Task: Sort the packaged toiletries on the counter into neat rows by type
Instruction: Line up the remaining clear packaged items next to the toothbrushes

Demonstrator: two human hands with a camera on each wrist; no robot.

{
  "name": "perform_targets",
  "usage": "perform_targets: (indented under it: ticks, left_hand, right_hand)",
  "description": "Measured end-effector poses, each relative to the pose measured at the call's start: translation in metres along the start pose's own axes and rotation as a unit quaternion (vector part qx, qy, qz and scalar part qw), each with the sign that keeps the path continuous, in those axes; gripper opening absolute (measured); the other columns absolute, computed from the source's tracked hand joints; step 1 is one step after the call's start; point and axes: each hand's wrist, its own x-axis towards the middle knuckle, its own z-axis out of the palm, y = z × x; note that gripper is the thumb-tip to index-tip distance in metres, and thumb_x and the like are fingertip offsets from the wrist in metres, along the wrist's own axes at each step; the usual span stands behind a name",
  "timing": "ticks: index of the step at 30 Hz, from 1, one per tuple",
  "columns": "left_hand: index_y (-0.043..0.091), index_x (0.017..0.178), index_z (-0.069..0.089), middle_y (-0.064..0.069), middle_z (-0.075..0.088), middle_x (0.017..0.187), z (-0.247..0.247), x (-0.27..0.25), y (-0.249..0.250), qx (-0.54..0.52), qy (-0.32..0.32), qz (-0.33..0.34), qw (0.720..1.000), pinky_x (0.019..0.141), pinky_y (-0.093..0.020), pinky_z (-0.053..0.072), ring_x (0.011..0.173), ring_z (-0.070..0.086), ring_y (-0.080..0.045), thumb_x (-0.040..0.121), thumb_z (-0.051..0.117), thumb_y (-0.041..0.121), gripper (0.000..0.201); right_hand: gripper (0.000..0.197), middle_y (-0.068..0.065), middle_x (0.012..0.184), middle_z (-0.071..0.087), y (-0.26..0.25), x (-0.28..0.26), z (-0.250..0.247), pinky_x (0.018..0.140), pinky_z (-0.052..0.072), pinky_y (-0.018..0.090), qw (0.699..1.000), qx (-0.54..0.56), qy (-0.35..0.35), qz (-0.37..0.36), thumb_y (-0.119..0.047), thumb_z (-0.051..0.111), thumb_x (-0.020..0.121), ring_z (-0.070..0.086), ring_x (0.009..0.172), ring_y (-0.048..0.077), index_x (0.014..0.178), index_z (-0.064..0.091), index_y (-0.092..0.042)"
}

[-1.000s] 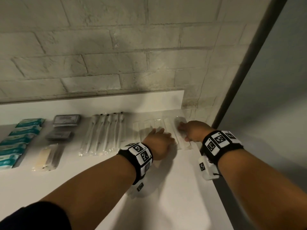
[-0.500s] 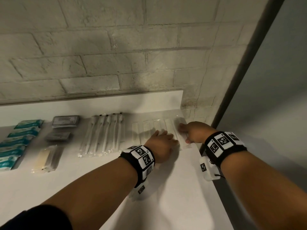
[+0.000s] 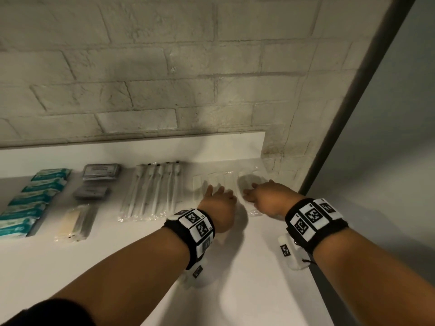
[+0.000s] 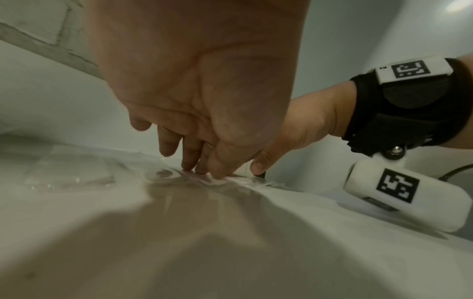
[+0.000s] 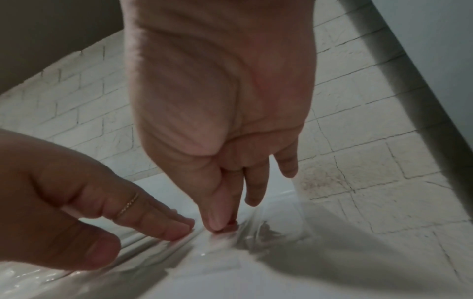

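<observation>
A row of flat clear packets (image 3: 224,181) lies at the right end of the white counter (image 3: 235,278), against the backsplash. My left hand (image 3: 215,191) lies over them with straight, spread fingers, and its fingertips (image 4: 189,163) press the film down. Just to the right, my right hand (image 3: 249,192) reaches the rightmost clear packet (image 3: 247,182). Its thumb and forefinger tips (image 5: 220,224) meet on the wrinkled film (image 5: 268,230) and pinch it. The other right fingers hang free above the packet. My left fingers (image 5: 176,228) touch the plastic right beside that pinch.
Further left stand a row of wrapped toothbrushes (image 3: 153,191), grey sachets (image 3: 101,171), a yellowish packet (image 3: 75,222) and teal packets (image 3: 35,198). The counter's right edge (image 3: 303,290) runs under my right wrist. A brick wall (image 3: 164,90) and a dark post (image 3: 353,114) close the back.
My left hand slid a little left and its fingers spread over the clear packets. My right hand drew back from the far end of the rightmost packet toward its middle.
</observation>
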Motion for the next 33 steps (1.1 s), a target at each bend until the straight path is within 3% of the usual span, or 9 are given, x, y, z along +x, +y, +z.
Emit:
perform_targets:
  ticks: [3, 8, 13, 16, 20, 25, 30, 33]
  left_hand:
    - [0.008, 0.132, 0.047, -0.008, 0.038, 0.145, 0.0, -0.001, -0.001, -0.003, 0.006, 0.002, 1.0, 0.115, -0.055, 0.007, 0.141, 0.025, -0.031, 0.088, 0.043, 0.015, 0.045]
    - [0.002, 0.145, 0.031, -0.015, 0.021, 0.157, -0.001, -0.01, -0.008, -0.009, 0.025, -0.052, 0.998, 0.118, -0.051, 0.005, 0.146, 0.016, -0.033, 0.088, 0.043, 0.014, 0.059]
    - [0.001, 0.144, 0.031, -0.015, 0.027, 0.153, -0.001, -0.019, -0.015, 0.01, -0.049, -0.078, 0.996, 0.118, -0.053, 0.008, 0.145, 0.017, -0.033, 0.087, 0.039, 0.012, 0.059]
    - [0.001, 0.144, 0.03, -0.013, 0.026, 0.153, 0.002, -0.02, -0.018, -0.009, -0.034, -0.057, 0.998, 0.117, -0.052, 0.007, 0.144, 0.018, -0.033, 0.088, 0.041, 0.011, 0.058]
    - [0.003, 0.149, 0.02, -0.012, 0.015, 0.158, 0.002, -0.024, -0.022, -0.032, -0.033, -0.051, 0.998, 0.117, -0.052, 0.002, 0.147, 0.011, -0.032, 0.089, 0.042, 0.012, 0.064]
    - [0.0, 0.15, 0.014, -0.016, 0.009, 0.16, -0.004, -0.035, -0.029, -0.035, -0.017, -0.114, 0.993, 0.119, -0.049, 0.003, 0.148, 0.011, -0.03, 0.088, 0.039, 0.01, 0.069]
    - [-0.001, 0.15, 0.012, -0.016, 0.007, 0.16, -0.003, -0.042, -0.036, -0.024, -0.105, -0.136, 0.985, 0.119, -0.05, 0.006, 0.148, 0.01, -0.031, 0.091, 0.034, 0.014, 0.064]
    - [0.0, 0.151, 0.008, -0.015, 0.003, 0.16, 0.0, -0.042, -0.037, -0.038, -0.104, -0.13, 0.985, 0.119, -0.049, 0.004, 0.148, 0.006, -0.031, 0.09, 0.035, 0.011, 0.067]
  right_hand:
    - [0.054, 0.008, 0.155, 0.031, -0.002, -0.006, -0.004, 0.114, 0.022, 0.039, 1.0, 0.002, 0.005, 0.008, -0.01, 0.036, 0.099, 0.036, 0.136, 0.033, 0.147, 0.035, -0.033]
    - [0.054, 0.0, 0.159, 0.023, -0.012, -0.008, -0.005, 0.119, 0.011, 0.042, 0.998, 0.049, 0.048, -0.005, -0.008, 0.035, 0.098, 0.019, 0.147, 0.021, 0.149, 0.033, -0.026]
    - [0.051, 0.005, 0.15, 0.042, -0.029, 0.005, 0.0, 0.117, 0.017, 0.043, 0.999, 0.027, 0.022, -0.031, -0.014, 0.038, 0.095, 0.034, 0.14, 0.024, 0.145, 0.04, -0.025]
    - [0.05, 0.009, 0.142, 0.05, -0.031, 0.005, -0.001, 0.112, 0.029, 0.038, 0.999, 0.026, 0.024, -0.02, -0.013, 0.038, 0.095, 0.048, 0.127, 0.03, 0.143, 0.043, -0.024]
    - [0.049, 0.009, 0.14, 0.053, -0.031, 0.003, -0.002, 0.109, 0.035, 0.036, 0.999, 0.039, 0.03, -0.014, -0.012, 0.039, 0.094, 0.05, 0.125, 0.03, 0.141, 0.045, -0.023]
    - [0.058, -0.001, 0.157, 0.029, -0.044, 0.008, -0.004, 0.118, 0.02, 0.043, 0.995, 0.059, 0.054, -0.056, -0.015, 0.041, 0.092, 0.031, 0.142, 0.023, 0.148, 0.034, -0.026]
    - [0.052, 0.003, 0.155, 0.032, -0.064, 0.012, -0.009, 0.118, 0.015, 0.046, 0.996, 0.003, 0.028, -0.08, -0.024, 0.04, 0.098, 0.028, 0.143, 0.021, 0.149, 0.032, -0.024]
    - [0.051, 0.001, 0.156, 0.031, -0.064, 0.012, -0.01, 0.118, 0.013, 0.046, 0.996, -0.001, 0.021, -0.084, -0.025, 0.038, 0.098, 0.027, 0.144, 0.021, 0.148, 0.032, -0.027]
